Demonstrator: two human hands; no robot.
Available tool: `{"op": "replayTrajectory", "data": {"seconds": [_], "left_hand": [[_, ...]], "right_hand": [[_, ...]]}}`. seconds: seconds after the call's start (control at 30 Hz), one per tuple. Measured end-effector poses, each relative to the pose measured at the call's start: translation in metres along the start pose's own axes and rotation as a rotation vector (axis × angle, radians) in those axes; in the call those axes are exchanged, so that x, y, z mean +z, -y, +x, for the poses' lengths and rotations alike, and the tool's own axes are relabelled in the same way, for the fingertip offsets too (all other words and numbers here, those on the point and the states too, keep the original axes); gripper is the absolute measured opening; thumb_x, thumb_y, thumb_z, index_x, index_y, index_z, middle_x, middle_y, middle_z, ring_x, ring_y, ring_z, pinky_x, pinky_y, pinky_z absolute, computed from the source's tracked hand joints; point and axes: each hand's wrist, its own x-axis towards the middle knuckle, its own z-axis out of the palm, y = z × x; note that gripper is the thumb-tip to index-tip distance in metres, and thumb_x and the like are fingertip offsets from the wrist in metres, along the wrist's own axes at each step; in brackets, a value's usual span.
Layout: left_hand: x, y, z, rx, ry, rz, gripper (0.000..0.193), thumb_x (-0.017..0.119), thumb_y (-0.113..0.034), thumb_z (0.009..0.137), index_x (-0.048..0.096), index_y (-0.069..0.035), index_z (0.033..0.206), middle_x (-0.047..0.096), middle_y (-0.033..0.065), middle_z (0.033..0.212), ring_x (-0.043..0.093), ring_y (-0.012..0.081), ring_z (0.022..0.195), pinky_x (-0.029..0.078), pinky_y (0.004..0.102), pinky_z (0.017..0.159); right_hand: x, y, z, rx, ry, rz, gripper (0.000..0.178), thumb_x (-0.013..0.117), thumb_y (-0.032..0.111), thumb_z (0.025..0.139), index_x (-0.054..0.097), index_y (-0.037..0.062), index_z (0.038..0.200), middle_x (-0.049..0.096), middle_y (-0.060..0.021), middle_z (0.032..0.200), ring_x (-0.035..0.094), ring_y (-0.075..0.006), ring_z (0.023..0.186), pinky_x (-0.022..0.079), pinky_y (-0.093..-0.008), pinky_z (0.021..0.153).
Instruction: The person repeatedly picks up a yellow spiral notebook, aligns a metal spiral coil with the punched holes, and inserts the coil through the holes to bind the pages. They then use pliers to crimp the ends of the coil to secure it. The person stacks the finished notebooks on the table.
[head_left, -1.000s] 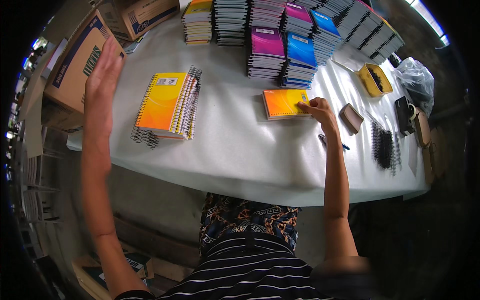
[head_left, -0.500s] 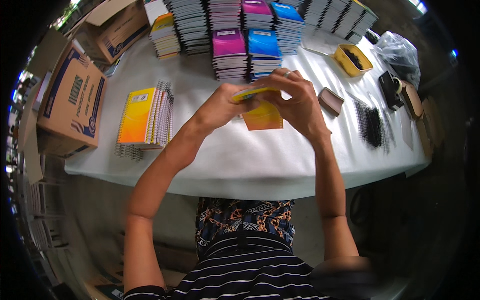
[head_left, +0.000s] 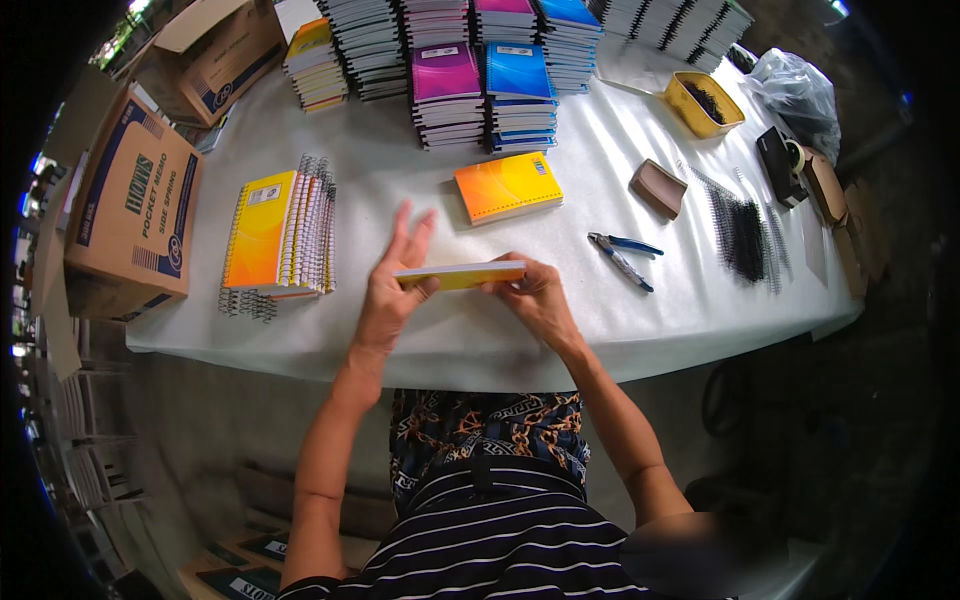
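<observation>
A thin yellow notepad [head_left: 462, 278] is held edge-up over the near part of the table, its white page edges facing upward. My left hand [head_left: 385, 300] has its left end, thumb across the front, while the other fingers stretch away behind it, slightly blurred. The right end is pinched between the thumb and fingers of my right hand [head_left: 540, 302]. Just beyond my hands lies a stack of yellow-orange notepads [head_left: 508, 190], with holes along the near edge and no coil visible. Blue-handled pliers [head_left: 622, 262] rest to the right of my right hand.
Yellow spiral notebooks [head_left: 265, 235] with wire coils lie at left beside a cardboard box [head_left: 135, 205]. Purple [head_left: 446, 75] and blue notebook stacks [head_left: 520, 72] stand at the back. Rightward are a brown curved piece [head_left: 658, 188], black coils [head_left: 742, 240], a yellow tub [head_left: 692, 118] and a tape dispenser [head_left: 778, 168].
My hands have come nearer my body and lower, with a notepad between them. The yellow-orange stack and the pliers, earlier hidden by my hands, now show.
</observation>
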Motion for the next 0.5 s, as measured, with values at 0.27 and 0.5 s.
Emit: {"op": "replayTrajectory", "data": {"seconds": [0.27,0.5], "left_hand": [[-0.009,0.002,-0.009,-0.157,0.058,0.076,0.092,0.07,-0.008,0.086,0.01,-0.01,0.156,0.048,0.0189,0.144,0.038,0.0257,0.14,0.029,0.0331,0.113],[-0.014,-0.002,-0.002,-0.064,0.096,0.202,0.094,0.065,-0.003,0.088,0.001,-0.011,0.156,0.036,0.0181,0.153,0.031,0.0257,0.143,0.022,0.0336,0.115]], "right_hand": [[0.007,-0.002,0.0,-0.009,-0.06,0.166,0.028,0.069,0.018,0.092,0.051,0.0032,0.107,0.058,-0.0007,0.09,0.053,-0.0051,0.082,0.044,-0.0204,0.073],[0.012,-0.005,-0.011,0.004,-0.11,-0.004,0.025,0.067,0.009,0.091,0.05,0.0005,0.106,0.062,-0.0059,0.092,0.057,-0.011,0.081,0.047,-0.0252,0.072]]}}
